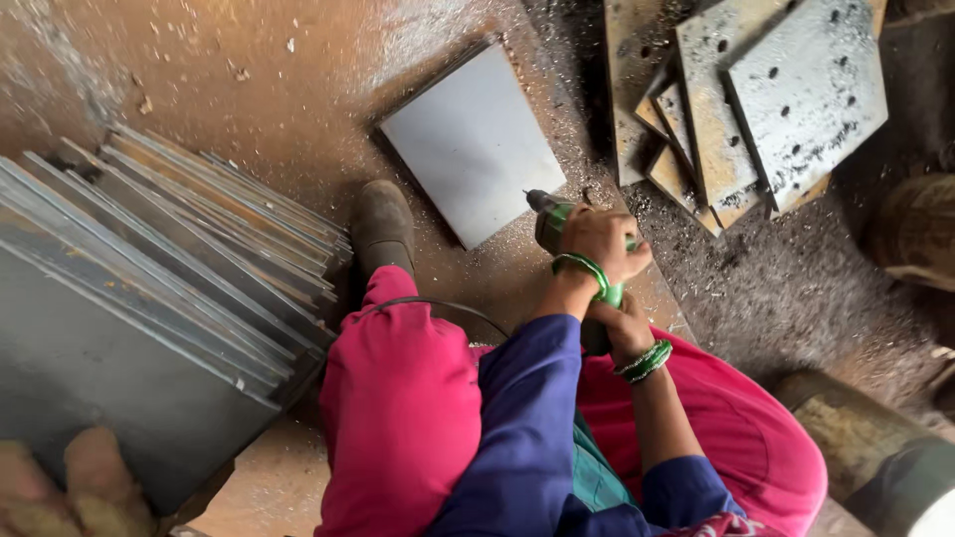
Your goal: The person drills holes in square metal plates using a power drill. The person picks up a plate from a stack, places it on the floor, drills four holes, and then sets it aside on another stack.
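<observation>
Both my hands grip a green power drill [553, 223]. My left hand [600, 244], with a green bangle at the wrist, wraps over the drill's body. My right hand [619, 333], also wearing green bangles, holds the handle below it, mostly hiding it. The dark chuck points up and left, with its tip at the near right corner of a plain grey metal plate [470, 139] lying on the rusty floor. I cannot tell whether the bit touches the plate. A black cord [438, 304] runs across my pink-clad knee.
A leaning stack of grey metal sheets [149, 288] fills the left. Several drilled plates [786, 89] lie piled at the top right amid metal shavings. My brown shoe [383, 224] stands beside the plain plate. Round log-like objects [875, 457] sit at the right edge. Blurred fingers or toes [70, 487] show bottom left.
</observation>
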